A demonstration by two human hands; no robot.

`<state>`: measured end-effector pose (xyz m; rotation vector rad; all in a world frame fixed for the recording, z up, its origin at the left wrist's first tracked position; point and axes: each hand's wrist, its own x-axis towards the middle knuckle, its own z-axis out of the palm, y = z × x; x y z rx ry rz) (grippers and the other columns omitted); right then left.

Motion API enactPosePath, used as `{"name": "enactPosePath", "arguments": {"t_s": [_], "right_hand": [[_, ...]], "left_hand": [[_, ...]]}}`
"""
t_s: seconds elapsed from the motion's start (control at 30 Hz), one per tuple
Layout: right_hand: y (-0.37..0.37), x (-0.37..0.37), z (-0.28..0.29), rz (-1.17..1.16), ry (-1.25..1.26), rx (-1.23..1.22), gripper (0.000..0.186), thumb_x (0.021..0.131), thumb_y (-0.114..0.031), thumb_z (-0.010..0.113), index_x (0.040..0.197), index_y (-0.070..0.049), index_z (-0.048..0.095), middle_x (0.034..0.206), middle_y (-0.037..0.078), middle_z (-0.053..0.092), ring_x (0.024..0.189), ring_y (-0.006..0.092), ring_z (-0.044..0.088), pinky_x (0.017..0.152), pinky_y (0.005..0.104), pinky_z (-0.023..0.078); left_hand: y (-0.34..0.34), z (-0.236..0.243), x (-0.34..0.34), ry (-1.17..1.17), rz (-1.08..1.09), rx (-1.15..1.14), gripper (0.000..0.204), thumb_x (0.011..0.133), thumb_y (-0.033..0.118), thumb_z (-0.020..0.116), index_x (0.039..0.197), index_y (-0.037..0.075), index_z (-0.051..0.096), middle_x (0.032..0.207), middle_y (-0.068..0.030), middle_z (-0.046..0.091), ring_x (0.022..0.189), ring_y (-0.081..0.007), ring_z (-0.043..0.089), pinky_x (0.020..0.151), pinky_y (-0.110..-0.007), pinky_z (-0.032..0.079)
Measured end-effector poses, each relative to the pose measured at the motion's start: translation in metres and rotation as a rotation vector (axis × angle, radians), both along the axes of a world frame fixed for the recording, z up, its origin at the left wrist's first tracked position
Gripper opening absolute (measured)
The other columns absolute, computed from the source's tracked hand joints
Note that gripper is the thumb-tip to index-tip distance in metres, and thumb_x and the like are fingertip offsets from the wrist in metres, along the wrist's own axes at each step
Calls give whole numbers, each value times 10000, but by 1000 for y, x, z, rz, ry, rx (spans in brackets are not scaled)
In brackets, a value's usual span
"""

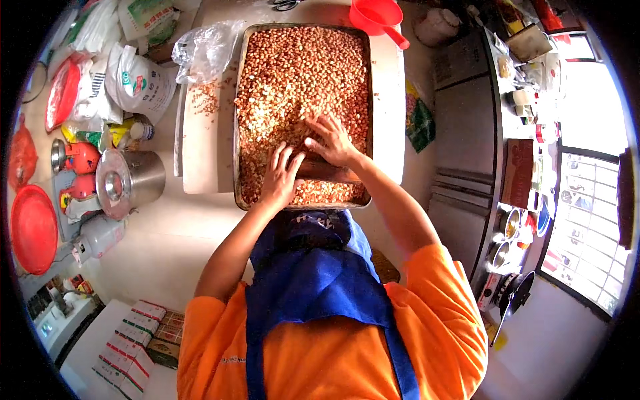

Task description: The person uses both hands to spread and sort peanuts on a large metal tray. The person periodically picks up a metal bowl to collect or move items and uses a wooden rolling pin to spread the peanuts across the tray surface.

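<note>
A large rectangular metal tray (pixel 237 133) in front of me is filled with reddish-brown peanuts (pixel 303 60), some of them pale and without skins. My left hand (pixel 281 175) rests on the peanuts near the tray's front, its fingers stretched out and apart. Just to its right and a little farther in, my right hand (pixel 331 141) lies over the peanuts with its fingers spread. A smooth dark brown patch (pixel 330 172) shows between the hands and under my right wrist; I cannot tell whether it is a board or the tray's bottom.
The tray stands on a pale table (pixel 207 160). A red plastic scoop (pixel 377 15), a clear plastic bag (pixel 208 52) and loose skins (pixel 205 99) lie around it. On the left are a steel pot (pixel 143 177) and a red basin (pixel 33 230); a grey cabinet (pixel 463 127) stands right.
</note>
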<state>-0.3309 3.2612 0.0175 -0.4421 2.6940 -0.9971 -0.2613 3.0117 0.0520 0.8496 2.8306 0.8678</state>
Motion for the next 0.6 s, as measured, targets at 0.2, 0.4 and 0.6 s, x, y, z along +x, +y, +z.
{"name": "enactPosePath", "arguments": {"t_s": [0.2, 0.4, 0.6], "right_hand": [[32, 82, 77, 41, 156, 249, 838, 883, -438, 878, 1567, -55, 582, 1513, 217, 592, 1494, 433, 481, 1235, 588, 390], [34, 77, 80, 21, -13, 460, 879, 761, -224, 913, 1559, -62, 578, 1462, 206, 612, 1410, 413, 558, 1177, 557, 455], [-2, 63, 49, -114, 254, 305, 916, 1006, -522, 717, 1679, 20, 412, 1730, 319, 370, 1664, 466, 266, 1364, 631, 177]], "left_hand": [[-5, -7, -29, -36, -93, -181, 1014, 755, 413, 1005, 1592, 96, 529, 1424, -172, 561, 1381, -367, 531, 1305, -612, 312], [-2, 0, -38, -245, -110, -263, 1113, 699, 255, 1051, 1627, 89, 460, 1529, -197, 510, 1455, -392, 496, 1235, -587, 462], [-9, -15, -28, 35, 136, -101, 1218, 879, 520, 904, 1770, 44, 223, 1830, -256, 185, 1690, -478, 176, 1386, -577, 215]]}}
